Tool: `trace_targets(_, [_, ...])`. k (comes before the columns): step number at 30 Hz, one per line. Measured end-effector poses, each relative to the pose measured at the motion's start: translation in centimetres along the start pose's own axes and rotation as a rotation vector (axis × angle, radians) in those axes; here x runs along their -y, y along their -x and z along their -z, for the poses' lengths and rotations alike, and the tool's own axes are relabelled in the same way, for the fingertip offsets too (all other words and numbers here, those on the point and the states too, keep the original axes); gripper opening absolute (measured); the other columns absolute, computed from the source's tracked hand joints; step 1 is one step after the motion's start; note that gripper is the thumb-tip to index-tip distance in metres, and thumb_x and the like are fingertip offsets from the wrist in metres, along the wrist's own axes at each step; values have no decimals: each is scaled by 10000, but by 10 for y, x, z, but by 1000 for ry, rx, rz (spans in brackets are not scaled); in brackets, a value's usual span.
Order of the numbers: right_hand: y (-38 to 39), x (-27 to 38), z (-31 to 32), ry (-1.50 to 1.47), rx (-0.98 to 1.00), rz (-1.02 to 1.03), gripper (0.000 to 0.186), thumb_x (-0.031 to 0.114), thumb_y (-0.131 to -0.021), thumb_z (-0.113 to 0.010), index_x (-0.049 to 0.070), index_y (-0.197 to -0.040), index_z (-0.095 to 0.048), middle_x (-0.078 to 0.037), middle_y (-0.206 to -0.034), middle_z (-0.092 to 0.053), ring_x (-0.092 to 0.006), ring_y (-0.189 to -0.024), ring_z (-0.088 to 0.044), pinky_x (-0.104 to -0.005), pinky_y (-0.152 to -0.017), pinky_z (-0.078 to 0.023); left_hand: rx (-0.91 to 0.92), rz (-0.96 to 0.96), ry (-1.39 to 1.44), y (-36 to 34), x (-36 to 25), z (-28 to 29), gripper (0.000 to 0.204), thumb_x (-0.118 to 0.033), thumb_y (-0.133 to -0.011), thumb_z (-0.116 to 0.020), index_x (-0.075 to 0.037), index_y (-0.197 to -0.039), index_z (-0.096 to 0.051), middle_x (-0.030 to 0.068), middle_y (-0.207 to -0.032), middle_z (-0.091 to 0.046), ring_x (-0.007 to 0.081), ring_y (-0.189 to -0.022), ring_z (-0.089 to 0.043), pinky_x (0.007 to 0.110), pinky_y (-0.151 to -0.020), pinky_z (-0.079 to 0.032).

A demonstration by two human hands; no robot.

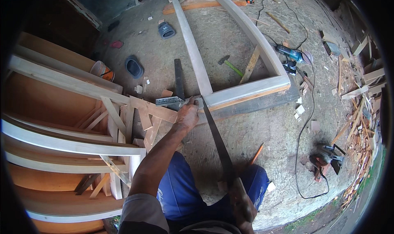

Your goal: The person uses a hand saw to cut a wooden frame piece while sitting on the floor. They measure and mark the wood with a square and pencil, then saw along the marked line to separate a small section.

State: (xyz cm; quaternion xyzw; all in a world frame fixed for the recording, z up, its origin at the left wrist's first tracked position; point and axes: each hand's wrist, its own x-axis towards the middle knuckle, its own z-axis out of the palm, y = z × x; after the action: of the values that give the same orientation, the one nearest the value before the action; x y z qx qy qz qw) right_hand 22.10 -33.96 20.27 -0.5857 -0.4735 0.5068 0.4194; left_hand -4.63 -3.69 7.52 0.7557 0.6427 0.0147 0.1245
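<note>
A pale wooden frame (246,89) lies on the floor, its near corner in front of me. My left hand (189,113) grips the end of the wood at that corner. In my right hand (245,215), low in the picture, is the handle of a handsaw. The long dark blade of the handsaw (218,141) slants up and left, its tip touching the frame's corner beside my left fingers. A try square (179,78) rests just beyond my left hand. Under the near rail is a dark grey board (262,103).
A hammer (233,67) with a green handle lies inside the frame. Angle grinder (293,52) and circular saw (326,158) sit on the right with trailing cords. Curved wooden frames (69,141) are stacked at left. Slippers (134,66), a pencil (257,153) and scraps are scattered about.
</note>
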Motion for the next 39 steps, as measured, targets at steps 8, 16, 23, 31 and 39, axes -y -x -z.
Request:
trace_targets(8, [-249,-49,-85,-175,-107,120,310,110,-964,-686,24,-1262,-676,-62,-938,-700,-103,-826,-621,-300,-723,-522,-16,-22,96,-22,-31,1,342,-1,-876,-594,-49,-1208,-660,233,-1152,-689,428,-1124,-657,497,-938,-546])
trace_targets(16, [-28,-21,-19,-354,65,5,505,-10,-1012,-568,-115,-1486,-431,-199,-1551,-470,-238,-1351,-540,-343,-1061,-484,-4,76,95,8,-5,11,433,-25,-893,-594,15,-1323,-560,244,-1271,-636,442,-1103,-656,488,-943,-550])
trace_targets(23, [-266,-53,-98,-191,-143,182,291,37,-957,-649,0,-1245,-672,-82,-991,-731,-133,-888,-642,-310,-787,-533,65,-16,44,-26,-35,10,413,-32,-857,-630,3,-1268,-626,208,-1078,-733,408,-1101,-686,475,-925,-562])
trace_targets(31, [-20,22,16,-275,45,-128,477,1,-1009,-577,1,-1481,-509,-154,-1491,-553,-211,-1293,-579,-326,-1070,-472,25,33,74,-2,-6,1,366,-20,-889,-584,-37,-1246,-658,201,-1387,-588,423,-1138,-656,487,-936,-552])
trace_targets(39, [-251,-17,-79,11,-24,47,295,138,-978,-648,-20,-1226,-656,-151,-889,-697,-173,-803,-644,-346,-742,-530,152,79,50,-20,-27,11,381,-5,-882,-574,-43,-1253,-650,223,-1272,-652,418,-1159,-653,481,-960,-544])
